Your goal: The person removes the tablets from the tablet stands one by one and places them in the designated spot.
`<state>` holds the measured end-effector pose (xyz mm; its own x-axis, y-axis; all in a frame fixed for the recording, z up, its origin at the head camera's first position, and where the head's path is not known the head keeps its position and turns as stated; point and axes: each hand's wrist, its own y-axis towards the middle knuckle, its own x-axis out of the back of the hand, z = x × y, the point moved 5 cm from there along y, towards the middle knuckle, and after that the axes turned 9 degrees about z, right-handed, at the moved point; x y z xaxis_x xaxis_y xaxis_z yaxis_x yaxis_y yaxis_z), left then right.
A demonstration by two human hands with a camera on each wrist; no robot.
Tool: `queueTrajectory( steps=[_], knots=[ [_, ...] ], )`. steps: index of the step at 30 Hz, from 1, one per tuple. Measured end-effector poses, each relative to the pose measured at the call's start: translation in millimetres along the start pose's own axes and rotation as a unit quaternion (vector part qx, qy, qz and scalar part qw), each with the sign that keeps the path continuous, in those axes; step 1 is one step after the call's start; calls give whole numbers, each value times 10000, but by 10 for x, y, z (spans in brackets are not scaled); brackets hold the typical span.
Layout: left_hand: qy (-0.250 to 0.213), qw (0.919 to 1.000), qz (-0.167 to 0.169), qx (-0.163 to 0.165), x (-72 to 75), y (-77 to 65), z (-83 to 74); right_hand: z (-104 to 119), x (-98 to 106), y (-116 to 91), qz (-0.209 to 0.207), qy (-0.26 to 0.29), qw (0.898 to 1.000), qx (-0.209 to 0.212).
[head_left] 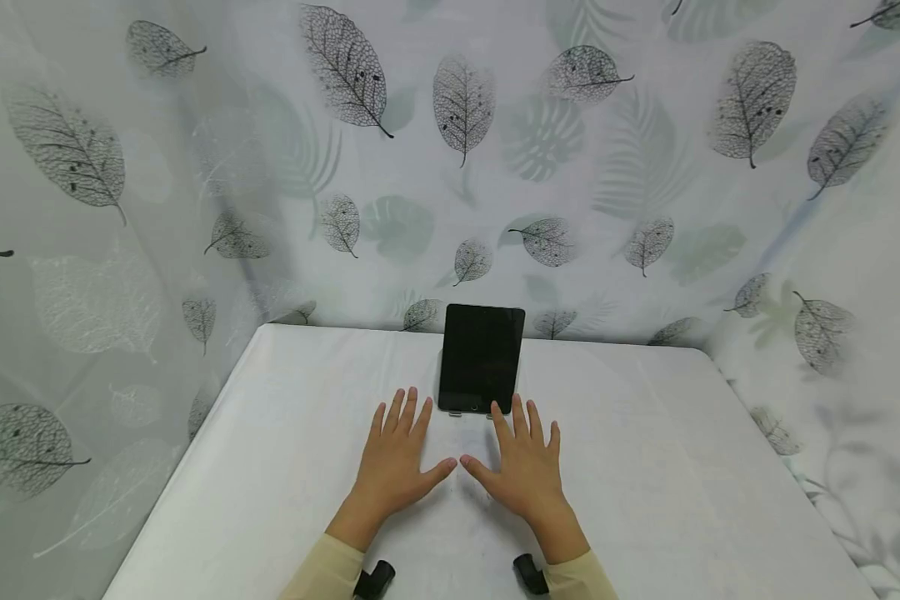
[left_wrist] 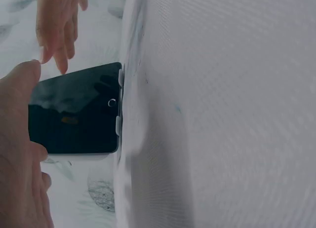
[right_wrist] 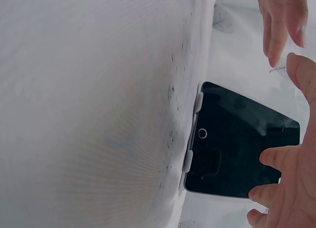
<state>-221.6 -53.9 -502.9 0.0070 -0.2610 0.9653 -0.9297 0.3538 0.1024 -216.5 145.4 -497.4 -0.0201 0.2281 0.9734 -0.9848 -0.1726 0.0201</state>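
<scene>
A black tablet [head_left: 482,358] with a dark screen leans upright on a stand at the back of the white table; its round home button and two small stand lips show in both wrist views. My left hand [head_left: 396,462] is held before it on the left, fingers spread and straight, holding nothing. On the right, my right hand [head_left: 523,467] is spread the same way, with nothing in it. The two thumb tips point toward each other, almost meeting. In the right wrist view, fingers [right_wrist: 279,159] overlap the tablet's screen; whether they touch it I cannot tell.
A white cloth covers the table [head_left: 645,467]. Behind and at both sides hangs a pale curtain [head_left: 465,192] printed with grey and green leaves. Black wrist camera mounts [head_left: 375,577] sit by the beige sleeves [head_left: 322,571].
</scene>
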Motion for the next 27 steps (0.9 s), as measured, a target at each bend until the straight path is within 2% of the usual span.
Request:
queueTrajectory(
  steps=[3,6,10,12,16,22,24,27],
  knots=[
    [-257,9997,-37,-36,0,7,-5,2,-2,6,-24,22,10000,14],
    [-816,9965,-114,-104,10,30,-10,11,3,13,-103,115,9999,52],
    [-1782,9837,-194,-132,15,70,4,31,19,25,-225,352,9991,91],
    [-2350,9717,-201,-103,7,90,16,32,24,36,-306,530,9981,92],
    [-3339,9423,-220,-12,-38,146,38,4,23,80,-545,910,9943,95],
    [-4160,9081,-448,145,-50,306,83,-41,76,236,-875,1470,9848,301],
    [-4547,8893,-472,116,-48,372,89,-71,101,296,-922,1644,9816,289],
    [-5199,8528,-492,42,-62,479,104,-129,131,383,-931,1950,9763,157]
  ],
)
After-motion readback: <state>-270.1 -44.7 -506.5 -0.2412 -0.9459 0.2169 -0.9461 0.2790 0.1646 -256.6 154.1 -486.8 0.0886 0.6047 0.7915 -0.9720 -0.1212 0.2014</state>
